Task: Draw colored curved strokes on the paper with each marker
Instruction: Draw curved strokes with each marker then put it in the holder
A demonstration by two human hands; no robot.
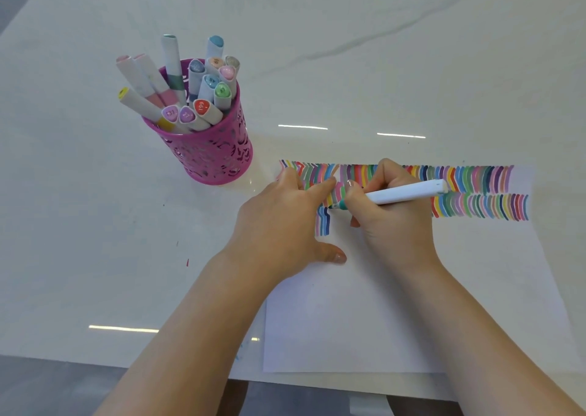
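While the flat left hand [285, 225] is pinning the paper [348, 320], the right hand [391, 219] is clamping the marker [406, 192]. Its tip is pointing toward nine o'clock.

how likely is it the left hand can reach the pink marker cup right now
Probably yes: the left hand presses flat on the paper, holding nothing, and the table between it and the pink cup looks bare. The right hand holds the marker.

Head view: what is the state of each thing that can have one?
paper, flat, third stroke row begun.
marker, uncapped, teal tip on paper.
left hand, pressing flat on the paper.
right hand, gripping the marker.
pink cup, upright, holding capped markers.
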